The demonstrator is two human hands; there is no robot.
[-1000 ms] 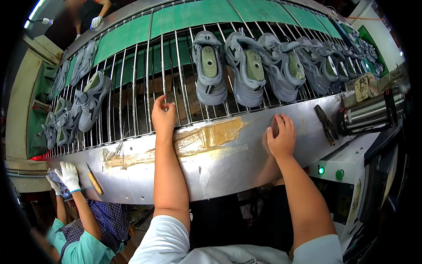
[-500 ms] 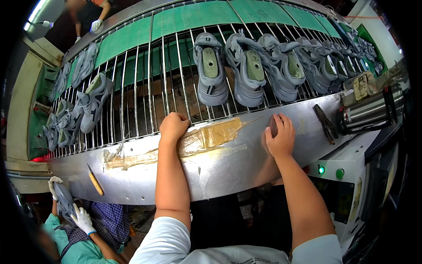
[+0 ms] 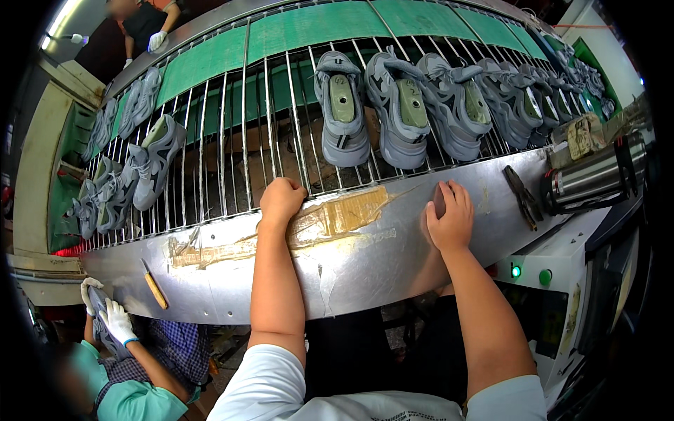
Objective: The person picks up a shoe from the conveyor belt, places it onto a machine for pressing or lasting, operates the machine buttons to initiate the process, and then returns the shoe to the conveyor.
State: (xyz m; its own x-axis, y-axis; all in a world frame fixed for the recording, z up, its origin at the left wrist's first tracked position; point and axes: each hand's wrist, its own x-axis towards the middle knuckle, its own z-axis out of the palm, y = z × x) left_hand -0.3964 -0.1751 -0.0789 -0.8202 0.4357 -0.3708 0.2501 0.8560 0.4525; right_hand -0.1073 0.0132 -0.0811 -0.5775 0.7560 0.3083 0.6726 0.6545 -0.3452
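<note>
My left hand [image 3: 282, 202] rests on the inner edge of the metal table, next to the conveyor rods. Its fingers are curled in, and nothing shows in them. Farther right, my right hand [image 3: 451, 216] lies on the bare metal with thumb and fingers apart. A dark reddish patch shows between thumb and fingers; I cannot tell whether it is a reflection. Brown tape [image 3: 345, 216] covers the table between my hands. Beyond them, a grey sneaker [image 3: 344, 144] with a green insole stands on the rods, heel toward me, first in a row running right.
Several grey sneakers [image 3: 156, 172] stand at the left of the rod conveyor [image 3: 246, 140]. A yellow-handled pointed tool [image 3: 156, 290] lies left, pliers [image 3: 521, 196] and a steel flask [image 3: 593, 179] right. A co-worker's gloved hand [image 3: 118, 323] holds a grey shoe at lower left; another person stands far left.
My hands keep their places on the table; the whole view has shifted slightly. At lower left, the co-worker's gloved hand has moved up and left along the grey shoe.
</note>
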